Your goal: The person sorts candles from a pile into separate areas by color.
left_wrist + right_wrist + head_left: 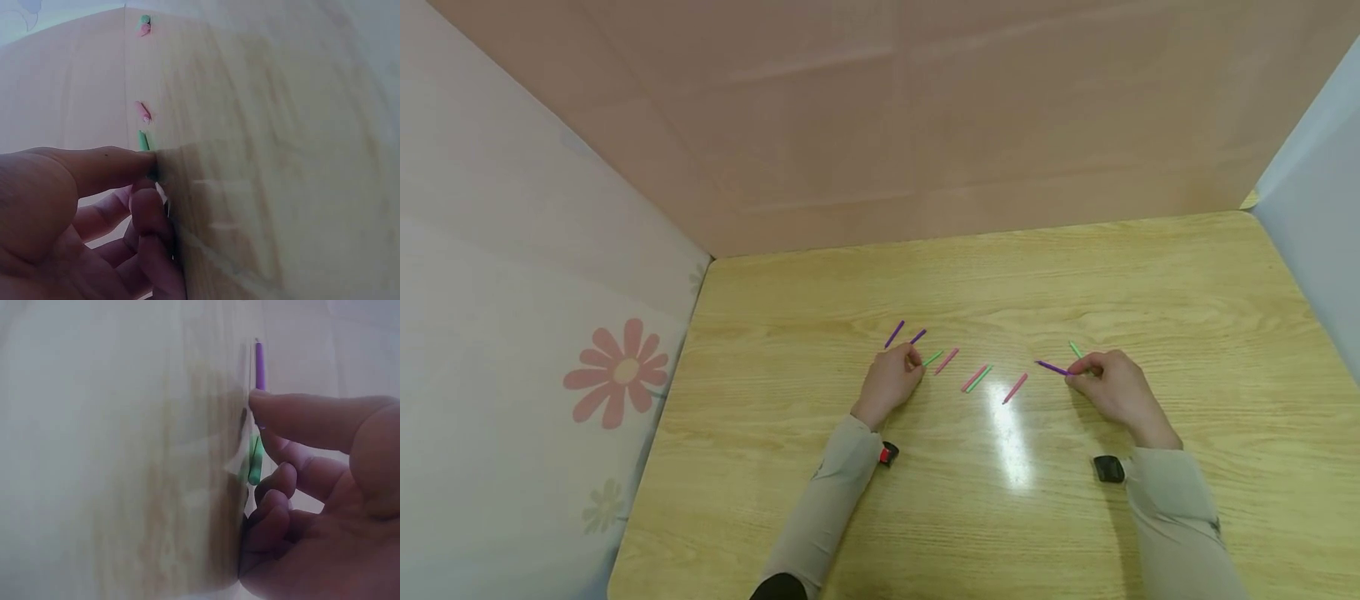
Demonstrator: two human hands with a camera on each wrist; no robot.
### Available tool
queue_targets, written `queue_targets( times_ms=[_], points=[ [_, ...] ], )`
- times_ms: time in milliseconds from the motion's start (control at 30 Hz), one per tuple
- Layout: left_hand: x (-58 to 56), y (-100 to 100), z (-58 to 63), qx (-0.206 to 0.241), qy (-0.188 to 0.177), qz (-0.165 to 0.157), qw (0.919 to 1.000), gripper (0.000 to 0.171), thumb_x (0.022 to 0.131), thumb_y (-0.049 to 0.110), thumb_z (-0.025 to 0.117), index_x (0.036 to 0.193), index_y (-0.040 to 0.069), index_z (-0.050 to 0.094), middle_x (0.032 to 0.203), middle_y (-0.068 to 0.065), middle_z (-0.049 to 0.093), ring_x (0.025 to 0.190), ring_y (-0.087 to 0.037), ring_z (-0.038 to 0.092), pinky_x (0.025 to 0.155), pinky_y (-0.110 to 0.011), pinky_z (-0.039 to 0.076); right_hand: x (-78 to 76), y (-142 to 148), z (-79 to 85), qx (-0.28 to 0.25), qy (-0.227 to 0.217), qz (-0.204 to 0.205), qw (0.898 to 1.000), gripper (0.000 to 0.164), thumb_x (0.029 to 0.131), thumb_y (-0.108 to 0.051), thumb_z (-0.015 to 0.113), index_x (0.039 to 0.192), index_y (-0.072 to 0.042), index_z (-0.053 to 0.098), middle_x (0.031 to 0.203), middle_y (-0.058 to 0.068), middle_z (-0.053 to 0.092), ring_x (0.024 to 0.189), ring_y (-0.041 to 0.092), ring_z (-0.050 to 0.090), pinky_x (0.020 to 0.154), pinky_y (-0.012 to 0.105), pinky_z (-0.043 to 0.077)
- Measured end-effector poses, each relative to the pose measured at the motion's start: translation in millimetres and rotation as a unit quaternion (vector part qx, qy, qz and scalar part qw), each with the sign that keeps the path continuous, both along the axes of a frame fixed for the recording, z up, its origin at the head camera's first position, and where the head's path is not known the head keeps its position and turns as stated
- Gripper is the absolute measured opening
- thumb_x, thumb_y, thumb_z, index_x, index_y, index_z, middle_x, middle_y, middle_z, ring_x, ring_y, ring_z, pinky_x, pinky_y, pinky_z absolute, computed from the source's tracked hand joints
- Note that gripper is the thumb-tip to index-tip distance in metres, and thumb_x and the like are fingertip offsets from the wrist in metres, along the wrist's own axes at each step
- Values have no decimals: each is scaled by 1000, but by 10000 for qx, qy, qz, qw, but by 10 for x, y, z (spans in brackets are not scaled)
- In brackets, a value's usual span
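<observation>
Thin, short candles in purple, pink and green lie on the wooden table. My left hand pinches one end of a green candle between thumb and forefinger, low over the tabletop. Just beyond its knuckles are two purple candles. My right hand pinches a purple candle by its near end; its far end points left. Another green candle lies behind the right fingers, partly hidden; in the right wrist view this green candle shows below the thumb.
Between the hands lie a pink candle, a pink and green pair side by side, and another pink candle. The wooden table meets a brown backdrop behind and a flowered panel at the left.
</observation>
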State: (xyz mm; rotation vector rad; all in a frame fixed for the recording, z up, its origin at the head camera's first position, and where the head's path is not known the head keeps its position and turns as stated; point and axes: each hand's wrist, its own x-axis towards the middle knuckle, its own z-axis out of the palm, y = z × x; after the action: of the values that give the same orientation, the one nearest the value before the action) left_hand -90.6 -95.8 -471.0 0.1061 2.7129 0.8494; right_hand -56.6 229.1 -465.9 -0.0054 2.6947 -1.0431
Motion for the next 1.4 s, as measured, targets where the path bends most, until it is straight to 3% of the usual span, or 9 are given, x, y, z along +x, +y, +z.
queue_targets(
  times_ms=[467, 833, 1067, 1267, 1400],
  points=[
    [-26, 5, -3, 58, 59, -78, 9999, 7, 90, 17, 65, 91, 11, 64, 79, -3, 64, 65, -13, 51, 57, -23, 40, 43, 3, 0, -86, 283, 13, 9996, 22, 96, -16, 57, 99, 5, 64, 97, 22, 54, 84, 26, 46, 68, 33, 34],
    [-16, -12, 3, 121, -15, -51, 9999, 7, 91, 17, 64, 93, 10, 64, 82, -4, 65, 67, -13, 53, 59, -23, 41, -4, 47, 18, -238, 426, 308, 9983, 21, 97, -14, 55, 102, 5, 63, 95, 19, 55, 83, 24, 46, 68, 31, 35],
    [-24, 7, -6, 58, 111, -127, 9998, 6, 91, 16, 64, 91, 10, 64, 77, -3, 64, 62, -12, 50, 55, -22, 39, -92, 106, 34, -324, 420, 422, 9977, 20, 97, -14, 54, 104, 4, 61, 87, 13, 52, 78, 20, 42, 65, 28, 34],
    [-53, 30, 6, 1, 161, -159, 9997, 6, 91, 16, 64, 90, 9, 63, 75, -2, 62, 58, -11, 47, 52, -21, 36, -212, 136, 56, -450, 351, 471, 9973, 24, 98, -16, 52, 107, 6, 57, 97, 20, 54, 82, 22, 46, 67, 28, 38],
    [-61, 43, 8, -4, 155, -167, 9997, 6, 90, 15, 64, 90, 9, 63, 74, -2, 62, 58, -10, 46, 52, -20, 36, -321, 167, 50, -482, 369, 516, 9968, 24, 99, -18, 51, 107, 4, 56, 96, 18, 54, 81, 21, 46, 67, 28, 39]
  ],
)
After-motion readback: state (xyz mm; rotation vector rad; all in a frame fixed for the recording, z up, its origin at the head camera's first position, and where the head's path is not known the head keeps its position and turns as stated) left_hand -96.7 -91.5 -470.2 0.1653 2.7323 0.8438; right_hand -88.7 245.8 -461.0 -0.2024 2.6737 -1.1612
